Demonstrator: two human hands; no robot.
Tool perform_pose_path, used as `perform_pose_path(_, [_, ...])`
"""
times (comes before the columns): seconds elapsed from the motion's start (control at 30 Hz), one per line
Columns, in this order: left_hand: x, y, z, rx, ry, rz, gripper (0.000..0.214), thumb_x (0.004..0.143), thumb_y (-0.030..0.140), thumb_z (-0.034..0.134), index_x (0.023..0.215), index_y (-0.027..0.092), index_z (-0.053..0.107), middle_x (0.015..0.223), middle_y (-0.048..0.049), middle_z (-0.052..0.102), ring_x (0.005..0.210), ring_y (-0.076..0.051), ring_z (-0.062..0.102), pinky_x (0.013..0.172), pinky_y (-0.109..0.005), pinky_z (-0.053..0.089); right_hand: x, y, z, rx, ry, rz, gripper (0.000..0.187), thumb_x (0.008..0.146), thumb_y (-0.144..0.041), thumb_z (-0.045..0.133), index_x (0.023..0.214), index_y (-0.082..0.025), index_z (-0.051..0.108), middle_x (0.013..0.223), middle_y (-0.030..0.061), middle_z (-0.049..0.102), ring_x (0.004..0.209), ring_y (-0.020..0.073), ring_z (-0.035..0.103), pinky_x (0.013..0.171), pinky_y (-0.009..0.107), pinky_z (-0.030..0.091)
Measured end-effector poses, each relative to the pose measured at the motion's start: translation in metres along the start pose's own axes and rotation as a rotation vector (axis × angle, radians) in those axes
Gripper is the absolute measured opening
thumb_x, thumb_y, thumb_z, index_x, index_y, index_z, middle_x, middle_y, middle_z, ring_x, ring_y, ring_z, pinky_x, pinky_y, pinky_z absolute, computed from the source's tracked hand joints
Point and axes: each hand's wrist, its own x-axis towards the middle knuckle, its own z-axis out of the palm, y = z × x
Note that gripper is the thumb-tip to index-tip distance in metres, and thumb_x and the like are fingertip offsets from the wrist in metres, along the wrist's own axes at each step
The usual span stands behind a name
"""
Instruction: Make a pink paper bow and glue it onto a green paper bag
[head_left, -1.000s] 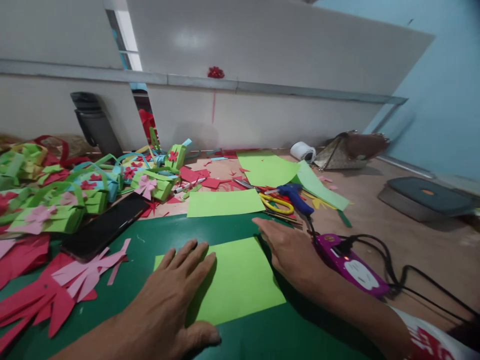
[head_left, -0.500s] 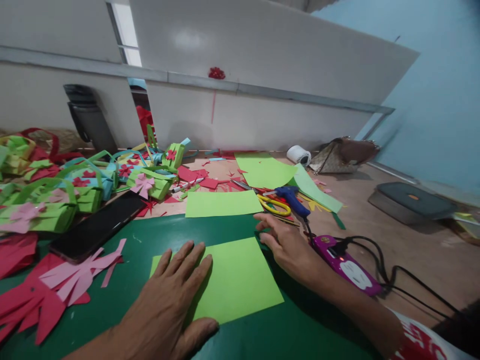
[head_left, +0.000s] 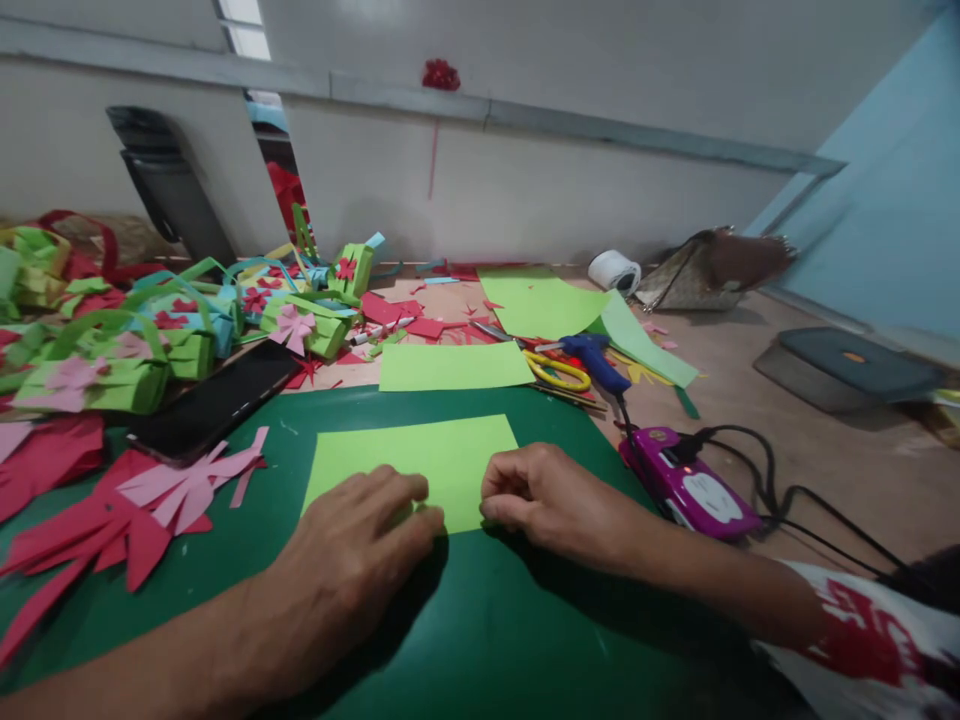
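A light green paper sheet (head_left: 420, 450) lies on the dark green mat (head_left: 525, 640) in front of me. My left hand (head_left: 352, 560) is at its near left edge, thumb and forefinger closed on the paper. At the near right corner, my right hand (head_left: 547, 500) pinches the edge between thumb and curled fingers. Beyond the sheet lies a second, narrower green paper strip (head_left: 454, 367). To its right are yellow-handled scissors (head_left: 559, 372) and a blue glue gun (head_left: 596, 362).
Several small paper bags (head_left: 97, 375) with flowers crowd the left, beside a black phone (head_left: 217, 400) and pink paper cutouts (head_left: 187, 485). A purple power strip (head_left: 690, 485) with black cables lies right. Behind stand a dark bottle (head_left: 169, 185) and a white roll (head_left: 613, 271).
My right hand has moved from beyond the sheet's far right corner to its near edge and closed. My left hand, spread flat before, has curled at the near edge. The view has tilted down.
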Motion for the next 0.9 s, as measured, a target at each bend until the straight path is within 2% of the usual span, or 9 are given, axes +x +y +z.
perform_pose_path(0.03, [0.001,0.002,-0.002,-0.065,-0.049,0.039,0.023,0.099,0.022,0.037,0.103,0.019,0.06,0.095,-0.0083,0.062,0.079,-0.02,0.054,0.067,-0.033,0.045,0.001,-0.001,0.001,0.006,-0.052,0.021,0.015,0.08,-0.025,0.054,0.066,-0.019,0.057,0.06,-0.0033,0.058,0.054,0.009,0.048,0.049,0.022,0.031])
perform_pose_path(0.1, [0.002,0.006,-0.006,-0.163,-0.154,0.073,0.028,0.1,0.033,0.036,0.098,0.018,0.059,0.088,-0.0068,0.06,0.074,-0.019,0.05,0.065,-0.032,0.043,0.005,-0.003,0.001,-0.022,-0.102,0.064,0.022,0.076,-0.029,0.058,0.057,-0.019,0.054,0.051,-0.0043,0.053,0.048,0.0082,0.043,0.044,0.022,0.027])
perform_pose_path(0.2, [0.004,0.01,-0.01,-0.216,-0.22,0.055,0.039,0.099,0.047,0.033,0.103,0.017,0.057,0.092,-0.0087,0.058,0.078,-0.022,0.047,0.069,-0.035,0.041,0.012,-0.008,-0.002,-0.083,-0.155,0.143,0.032,0.071,-0.032,0.063,0.046,-0.019,0.047,0.042,-0.0049,0.044,0.041,0.0076,0.036,0.041,0.024,0.023])
perform_pose_path(0.4, [0.006,0.009,-0.013,-0.228,-0.31,0.066,0.049,0.097,0.053,0.026,0.12,0.016,0.049,0.099,-0.0091,0.053,0.081,-0.024,0.043,0.073,-0.039,0.038,0.02,-0.026,-0.005,-0.157,-0.217,0.259,0.04,0.069,-0.035,0.066,0.041,-0.021,0.042,0.038,-0.0039,0.041,0.037,0.0079,0.032,0.04,0.025,0.023])
perform_pose_path(0.63, [0.002,0.01,-0.011,-0.155,-0.331,0.037,0.045,0.096,0.054,0.031,0.117,0.019,0.05,0.101,-0.0088,0.052,0.081,-0.025,0.042,0.071,-0.041,0.035,0.023,-0.026,-0.007,-0.151,-0.275,0.291,0.032,0.067,-0.032,0.064,0.042,-0.02,0.048,0.039,-0.0024,0.048,0.036,0.0098,0.041,0.037,0.024,0.028])
perform_pose_path(0.9, [-0.015,0.0,-0.027,-0.127,-0.296,-0.015,0.031,0.097,0.045,0.039,0.107,0.021,0.056,0.096,-0.0081,0.054,0.079,-0.024,0.045,0.069,-0.038,0.039,0.013,0.0,-0.015,-0.123,-0.258,0.358,0.031,0.068,-0.032,0.061,0.042,-0.02,0.049,0.04,-0.002,0.05,0.037,0.0094,0.042,0.04,0.023,0.033])
